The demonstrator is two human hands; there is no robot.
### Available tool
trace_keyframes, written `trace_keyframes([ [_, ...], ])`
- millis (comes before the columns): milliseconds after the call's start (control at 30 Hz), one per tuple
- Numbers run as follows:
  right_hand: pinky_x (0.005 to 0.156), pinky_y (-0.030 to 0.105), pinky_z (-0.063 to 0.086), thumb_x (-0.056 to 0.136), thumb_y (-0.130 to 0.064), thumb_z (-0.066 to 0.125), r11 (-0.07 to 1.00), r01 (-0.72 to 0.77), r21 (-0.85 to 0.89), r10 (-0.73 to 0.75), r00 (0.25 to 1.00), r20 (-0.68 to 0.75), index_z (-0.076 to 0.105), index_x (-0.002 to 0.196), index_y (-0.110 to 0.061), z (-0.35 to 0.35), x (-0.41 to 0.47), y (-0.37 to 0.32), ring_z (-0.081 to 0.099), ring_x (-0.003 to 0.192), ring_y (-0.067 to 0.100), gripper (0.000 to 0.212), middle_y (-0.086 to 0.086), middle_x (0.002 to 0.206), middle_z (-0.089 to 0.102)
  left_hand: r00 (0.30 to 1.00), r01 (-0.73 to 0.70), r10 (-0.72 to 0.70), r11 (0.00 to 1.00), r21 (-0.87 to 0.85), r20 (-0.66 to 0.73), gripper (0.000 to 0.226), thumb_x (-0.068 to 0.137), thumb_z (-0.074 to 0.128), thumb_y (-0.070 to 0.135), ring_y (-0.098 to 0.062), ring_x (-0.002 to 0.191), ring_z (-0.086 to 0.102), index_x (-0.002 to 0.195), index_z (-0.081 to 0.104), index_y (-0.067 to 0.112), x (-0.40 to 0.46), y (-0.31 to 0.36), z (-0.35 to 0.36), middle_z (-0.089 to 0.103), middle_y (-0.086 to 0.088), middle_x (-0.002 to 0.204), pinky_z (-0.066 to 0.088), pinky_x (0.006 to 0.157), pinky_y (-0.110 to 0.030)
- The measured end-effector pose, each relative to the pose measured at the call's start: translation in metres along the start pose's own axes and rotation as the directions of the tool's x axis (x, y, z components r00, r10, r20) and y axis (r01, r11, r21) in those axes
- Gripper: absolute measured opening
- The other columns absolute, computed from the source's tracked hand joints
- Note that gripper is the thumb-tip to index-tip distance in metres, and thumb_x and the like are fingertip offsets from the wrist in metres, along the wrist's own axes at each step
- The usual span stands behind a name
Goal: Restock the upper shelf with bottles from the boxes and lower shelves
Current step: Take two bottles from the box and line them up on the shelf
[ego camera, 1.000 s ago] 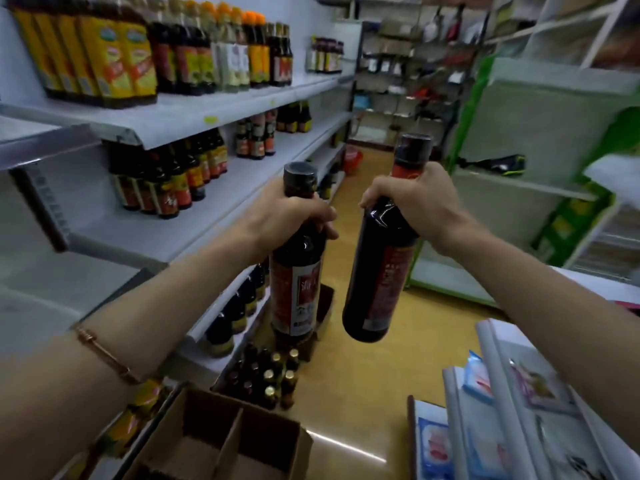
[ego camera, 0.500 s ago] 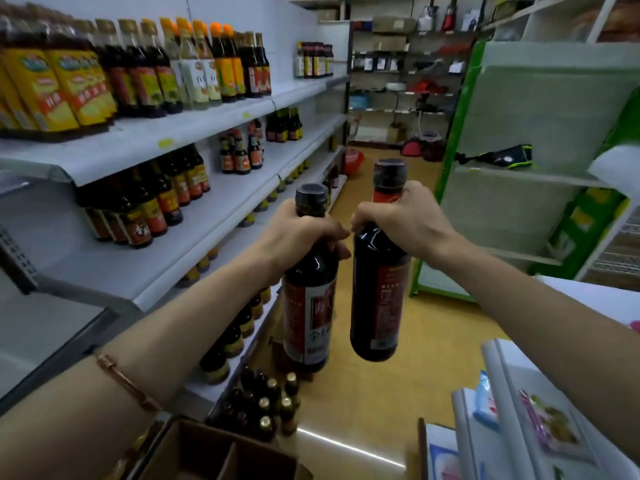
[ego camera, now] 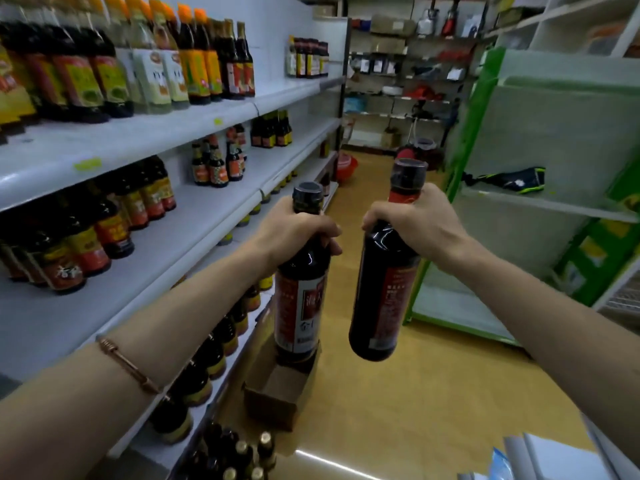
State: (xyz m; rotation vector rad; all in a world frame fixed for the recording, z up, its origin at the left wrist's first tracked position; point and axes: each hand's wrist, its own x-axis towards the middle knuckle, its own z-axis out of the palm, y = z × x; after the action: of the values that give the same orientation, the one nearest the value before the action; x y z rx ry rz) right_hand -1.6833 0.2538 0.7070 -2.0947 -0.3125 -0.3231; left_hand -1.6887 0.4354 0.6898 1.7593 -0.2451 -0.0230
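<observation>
In the head view, the person is holding two tall dark bottles out over the shop aisle, one in each hand. The left bottle (ego camera: 300,292) is hanging upright, showing a black cap, near-black liquid, and a red and white label with large characters facing the camera. The right bottle (ego camera: 384,289) is tilting, its base swinging toward the left bottle, and is showing a dark cap, a red neck band and a red label with small print. The two bottles are hanging near each other without touching.

The left hand (ego camera: 294,230) is wrapping its grip tightly round the left bottle's neck and shoulder, fingers curling across the front just under the cap. A thin copper-coloured bracelet (ego camera: 130,367) is sitting on that forearm. The right hand (ego camera: 415,225) is closing its grip round the right bottle's neck below the red band, knuckles facing the camera.

Both bottles are hanging above the yellowish floor (ego camera: 433,393), with an open cardboard box (ego camera: 273,396) lying below the left one. To the left, the upper shelf (ego camera: 145,140) is carrying rows of bottles with yellow, green and red labels, and the lower shelves (ego camera: 194,230) are carrying smaller dark bottles.
</observation>
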Motion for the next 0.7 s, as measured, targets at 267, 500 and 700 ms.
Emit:
trace_keyframes([
  [267, 0.071, 0.043, 0.055, 0.065, -0.025, 0.07, 1.0, -0.015, 0.013, 0.016, 0.996, -0.092, 0.07, 0.067, -0.001, -0.04, 0.108, 0.052, 0.068, 0.075, 0.033, 0.024, 0.011, 0.072, 0.072, 0.992, -0.103, 0.104, 0.995, -0.009, 0.074, 0.032, 0.08, 0.061, -0.005, -0.018, 0.054, 0.066, 0.051, 0.049, 0.003, 0.139, 0.01, 0.024, 0.062, -0.029, 0.075, 0.053, 0.06, -0.023],
  [500, 0.069, 0.043, 0.054, 0.063, -0.029, 0.067, 0.997, 0.046, 0.057, -0.043, 0.997, -0.06, 0.067, 0.076, 0.009, -0.064, 0.226, 0.138, 0.065, 0.069, 0.031, 0.04, 0.017, 0.076, 0.071, 0.991, -0.112, 0.112, 0.994, 0.006, 0.076, 0.034, 0.08, 0.06, -0.005, -0.019, 0.053, 0.065, 0.049, 0.051, 0.005, 0.287, -0.01, 0.061, 0.062, -0.028, 0.073, 0.052, 0.059, -0.022],
  [700, 0.066, 0.047, 0.053, 0.071, -0.024, 0.073, 0.994, 0.098, 0.051, -0.098, 0.995, -0.004, 0.063, 0.074, 0.011, -0.101, 0.349, 0.193, 0.063, 0.07, 0.037, 0.036, 0.02, 0.076, 0.069, 0.997, -0.073, 0.072, 0.996, 0.046, 0.006, 0.03, 0.07, 0.069, 0.005, -0.022, 0.057, 0.066, 0.044, 0.056, 0.009, 0.413, -0.007, 0.081, 0.067, -0.023, 0.067, 0.053, 0.064, -0.028],
])
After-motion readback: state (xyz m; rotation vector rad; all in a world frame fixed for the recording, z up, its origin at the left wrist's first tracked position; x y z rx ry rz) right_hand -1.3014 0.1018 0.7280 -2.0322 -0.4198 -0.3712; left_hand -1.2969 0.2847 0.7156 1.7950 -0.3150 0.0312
